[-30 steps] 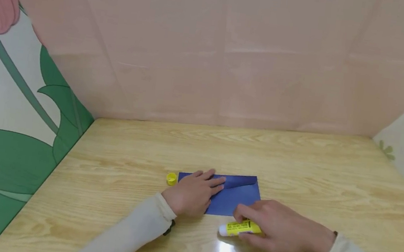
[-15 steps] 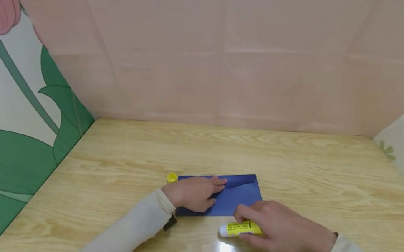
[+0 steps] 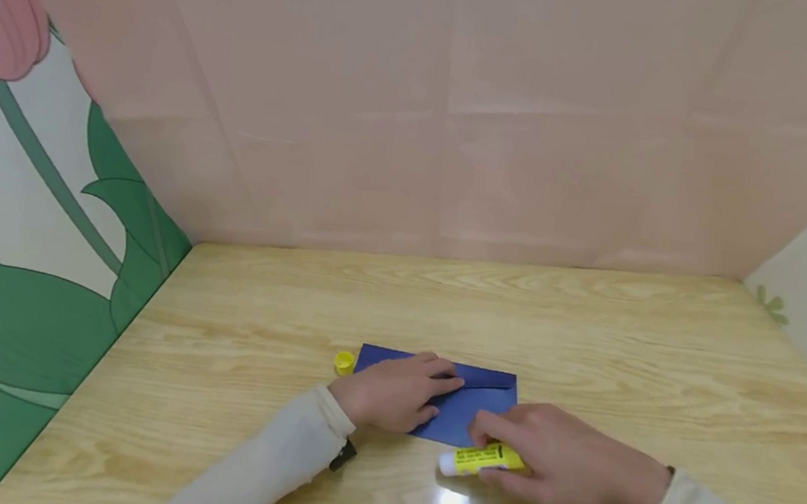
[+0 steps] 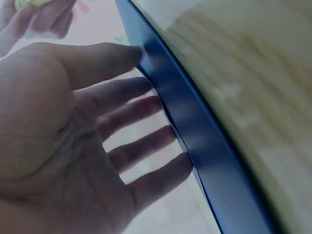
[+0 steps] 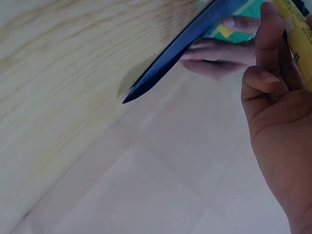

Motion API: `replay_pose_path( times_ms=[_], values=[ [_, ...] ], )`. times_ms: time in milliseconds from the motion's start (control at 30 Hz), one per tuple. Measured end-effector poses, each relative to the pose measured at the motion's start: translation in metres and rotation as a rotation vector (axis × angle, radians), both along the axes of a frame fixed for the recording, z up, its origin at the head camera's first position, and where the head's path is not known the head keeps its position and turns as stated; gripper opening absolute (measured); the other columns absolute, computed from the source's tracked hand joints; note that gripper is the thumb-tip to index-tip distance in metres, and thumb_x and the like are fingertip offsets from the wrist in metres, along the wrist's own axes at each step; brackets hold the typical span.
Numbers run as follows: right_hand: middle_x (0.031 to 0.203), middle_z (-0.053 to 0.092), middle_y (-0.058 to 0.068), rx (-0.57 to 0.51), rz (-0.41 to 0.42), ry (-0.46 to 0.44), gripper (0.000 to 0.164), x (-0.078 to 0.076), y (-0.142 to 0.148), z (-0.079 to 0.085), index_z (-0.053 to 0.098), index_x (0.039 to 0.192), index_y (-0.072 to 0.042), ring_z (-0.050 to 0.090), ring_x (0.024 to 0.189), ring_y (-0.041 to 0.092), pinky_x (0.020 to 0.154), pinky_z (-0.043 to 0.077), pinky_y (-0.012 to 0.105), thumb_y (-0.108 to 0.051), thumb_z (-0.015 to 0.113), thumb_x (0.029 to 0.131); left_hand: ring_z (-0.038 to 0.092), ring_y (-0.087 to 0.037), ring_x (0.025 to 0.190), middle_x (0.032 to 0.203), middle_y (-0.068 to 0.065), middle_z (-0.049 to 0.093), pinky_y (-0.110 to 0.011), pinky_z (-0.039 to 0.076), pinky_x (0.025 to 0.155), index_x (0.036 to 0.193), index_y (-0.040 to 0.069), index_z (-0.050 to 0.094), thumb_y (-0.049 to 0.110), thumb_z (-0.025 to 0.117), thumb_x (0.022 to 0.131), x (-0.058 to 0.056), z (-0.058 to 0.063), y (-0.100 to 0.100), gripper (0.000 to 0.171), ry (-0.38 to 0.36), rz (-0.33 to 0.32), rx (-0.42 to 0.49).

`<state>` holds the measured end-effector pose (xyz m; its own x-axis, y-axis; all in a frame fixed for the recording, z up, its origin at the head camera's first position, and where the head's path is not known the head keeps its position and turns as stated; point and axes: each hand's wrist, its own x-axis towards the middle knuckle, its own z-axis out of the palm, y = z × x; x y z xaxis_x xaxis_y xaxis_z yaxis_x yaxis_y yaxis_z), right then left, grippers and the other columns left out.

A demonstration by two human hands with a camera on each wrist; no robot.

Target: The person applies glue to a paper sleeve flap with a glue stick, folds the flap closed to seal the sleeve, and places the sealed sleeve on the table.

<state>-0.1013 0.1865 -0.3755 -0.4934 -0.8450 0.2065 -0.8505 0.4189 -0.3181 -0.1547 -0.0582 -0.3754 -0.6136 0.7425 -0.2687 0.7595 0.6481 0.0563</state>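
Note:
A blue envelope (image 3: 462, 419) lies on the wooden table, its darker flap (image 3: 489, 379) along the far side. My left hand (image 3: 397, 390) rests on the envelope's left part; in the left wrist view its fairly straight fingers (image 4: 141, 146) touch the envelope's surface (image 4: 195, 129). Close to the near right corner, my right hand (image 3: 559, 460) holds a yellow glue stick (image 3: 479, 461), its whitish end pointing left, low over the table. In the right wrist view its fingers (image 5: 268, 41) curl round the glue stick (image 5: 298, 36).
Just left of the envelope stands a small yellow cap (image 3: 344, 363). The wooden table (image 3: 277, 295) meets a pinkish backdrop (image 3: 435, 121) at its far edge. A panel with a printed tulip (image 3: 58, 168) borders the left side.
The envelope has turned slightly, its right end swinging nearer. My left hand has shifted along its left part, first nearer, then slightly right. The right hand stays almost still with the glue stick.

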Motion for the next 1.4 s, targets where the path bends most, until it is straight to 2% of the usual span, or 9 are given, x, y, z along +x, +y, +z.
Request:
replay_pose_path(
  times_ms=[133,300,433,567,667,800,933,1133,1400],
  values=[
    [0.082,0.050,-0.021,0.019,-0.009,-0.001,0.016,0.000,0.000,0.001,0.052,0.108,-0.035,0.045,0.073,-0.008,0.062,0.038,0.014,-0.041,0.062,0.097,0.034,-0.016,0.146,0.160,0.006,0.032,-0.030,0.049,0.105,0.155,0.025,0.035,0.035,0.048,0.105,0.004,-0.001,0.003,0.053,0.077,-0.007,-0.070],
    [0.082,0.048,-0.022,0.014,-0.004,0.025,0.017,0.000,0.000,0.000,0.052,0.107,-0.034,0.045,0.073,-0.008,0.062,0.038,0.014,-0.040,0.064,0.096,0.029,-0.015,0.149,0.163,0.008,0.028,-0.033,0.048,0.107,0.155,0.025,0.035,0.034,0.047,0.105,0.010,0.002,0.007,0.053,0.099,0.012,-0.111],
    [0.083,0.049,-0.022,0.006,-0.001,0.028,0.017,0.000,0.000,0.000,0.052,0.107,-0.034,0.046,0.073,-0.008,0.062,0.038,0.014,-0.038,0.065,0.096,0.019,-0.018,0.155,0.166,0.008,0.022,-0.035,0.033,0.120,0.155,0.018,0.035,0.029,0.046,0.105,0.012,0.004,0.010,0.052,0.023,0.028,-0.088],
    [0.083,0.050,-0.022,0.006,-0.001,0.037,0.018,0.000,-0.001,0.001,0.053,0.107,-0.033,0.046,0.073,-0.009,0.062,0.038,0.014,-0.038,0.065,0.095,0.015,-0.021,0.155,0.167,0.004,0.018,-0.032,0.024,0.124,0.156,0.012,0.033,0.025,0.045,0.106,0.011,0.004,0.011,0.053,-0.073,0.042,-0.049],
    [0.082,0.049,-0.022,0.004,0.000,0.047,0.018,0.001,-0.001,0.001,0.053,0.107,-0.033,0.045,0.073,-0.009,0.061,0.037,0.013,-0.038,0.066,0.095,0.018,-0.020,0.155,0.167,0.004,0.019,-0.032,0.026,0.123,0.156,0.014,0.032,0.026,0.046,0.106,0.010,0.004,0.011,0.053,-0.067,0.038,-0.042],
    [0.081,0.047,-0.023,-0.007,0.008,0.075,0.019,0.001,0.000,0.000,0.053,0.106,-0.032,0.044,0.072,-0.009,0.061,0.037,0.013,-0.037,0.067,0.094,0.024,-0.020,0.153,0.166,0.007,0.023,-0.035,0.032,0.120,0.156,0.026,0.034,0.030,0.047,0.106,0.010,0.003,0.012,0.052,-0.014,0.018,-0.044],
    [0.082,0.048,-0.022,-0.015,0.013,0.081,0.020,0.001,0.001,-0.001,0.053,0.107,-0.032,0.045,0.073,-0.009,0.062,0.037,0.013,-0.037,0.067,0.094,0.025,-0.019,0.153,0.166,0.008,0.024,-0.037,0.039,0.116,0.155,0.036,0.031,0.033,0.048,0.105,0.010,0.005,0.013,0.053,-0.021,0.020,-0.040],
    [0.083,0.050,-0.022,-0.016,0.009,0.052,0.019,0.001,0.001,-0.001,0.053,0.108,-0.032,0.045,0.073,-0.009,0.062,0.038,0.013,-0.037,0.066,0.095,0.023,-0.016,0.153,0.166,0.011,0.022,-0.035,0.039,0.116,0.158,0.031,0.026,0.033,0.048,0.105,0.007,0.005,0.015,0.058,-0.042,0.043,-0.059],
    [0.087,0.053,-0.022,-0.039,0.027,0.076,0.020,0.003,0.003,-0.002,0.054,0.107,-0.032,0.048,0.076,-0.009,0.064,0.040,0.012,-0.036,0.068,0.094,0.033,-0.012,0.144,0.162,0.013,0.028,-0.025,0.049,0.102,0.156,0.029,0.032,0.026,0.045,0.105,0.006,0.001,0.026,0.053,0.074,0.038,-0.128]
  ],
)
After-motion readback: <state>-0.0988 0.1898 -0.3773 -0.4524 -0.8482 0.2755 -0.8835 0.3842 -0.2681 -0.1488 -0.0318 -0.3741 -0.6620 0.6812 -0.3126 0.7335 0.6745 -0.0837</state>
